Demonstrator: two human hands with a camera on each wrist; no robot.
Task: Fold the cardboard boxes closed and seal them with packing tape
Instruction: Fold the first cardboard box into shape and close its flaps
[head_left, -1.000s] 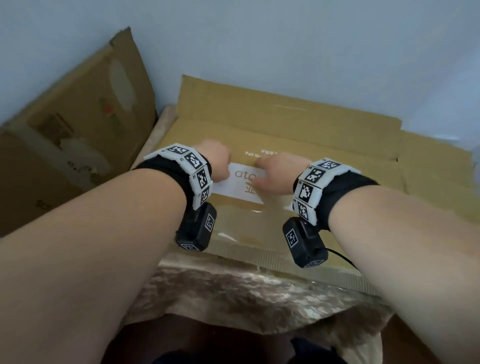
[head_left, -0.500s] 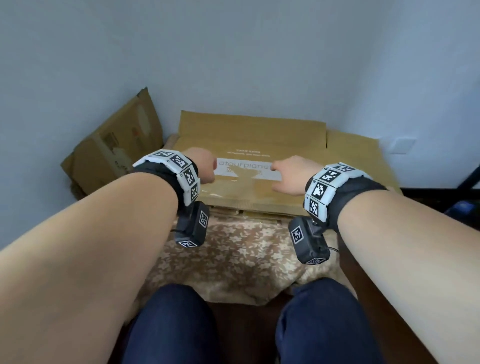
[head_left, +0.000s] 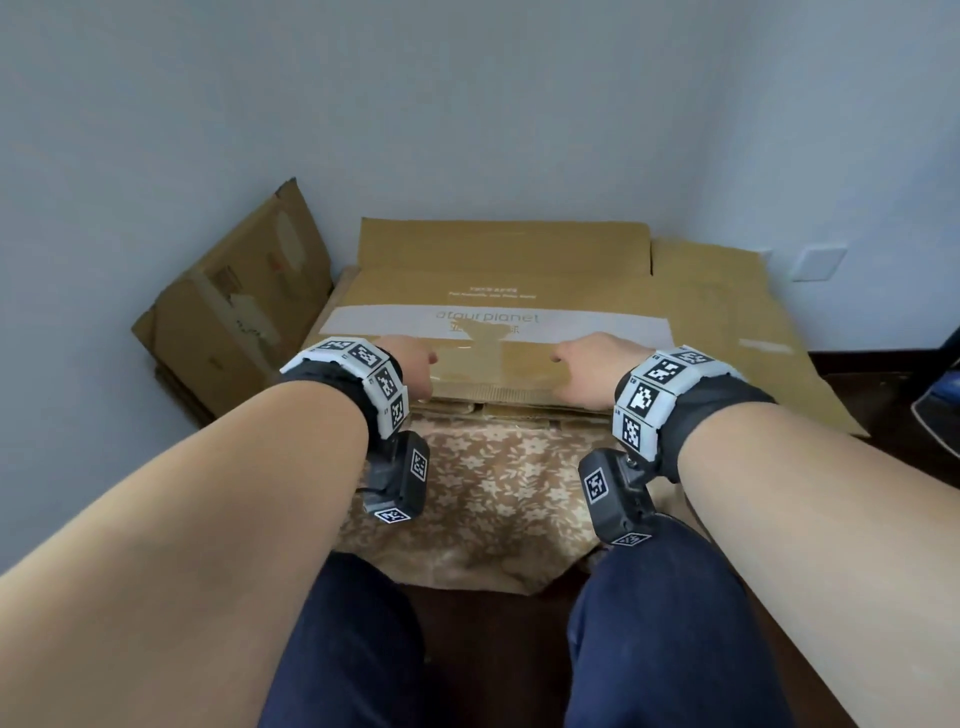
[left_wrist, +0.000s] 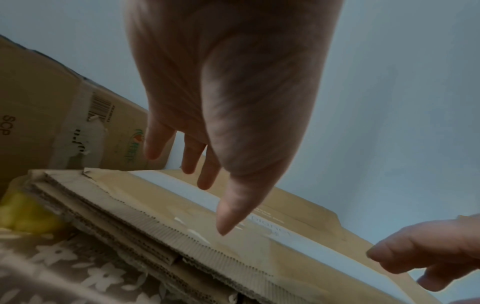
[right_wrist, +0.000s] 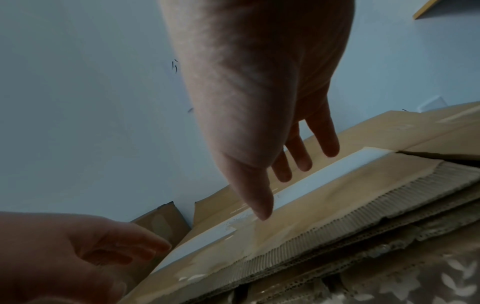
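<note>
A flattened brown cardboard box (head_left: 519, 275) lies on top of a stack, with a white printed strip (head_left: 587, 326) across it and glossy clear tape (head_left: 493, 358) on its near part. My left hand (head_left: 410, 364) and right hand (head_left: 587, 364) are spread apart over the near edge. In the left wrist view the left hand (left_wrist: 223, 123) hangs with straight loose fingers, its thumb tip close to the cardboard (left_wrist: 259, 257). In the right wrist view the right hand (right_wrist: 259, 102) does the same above the white strip (right_wrist: 324, 176). Neither hand holds anything.
Another flattened box (head_left: 234, 312) leans on the wall at the left. More flat cardboard (head_left: 753, 322) spreads out to the right. A floral cloth (head_left: 493, 493) covers the surface under the stack. My knees in dark trousers (head_left: 363, 649) are below. Walls close the corner behind.
Both hands slid apart from the middle of the white strip toward its ends, and their fingers came up off the strip. The camera pulled back and up.
</note>
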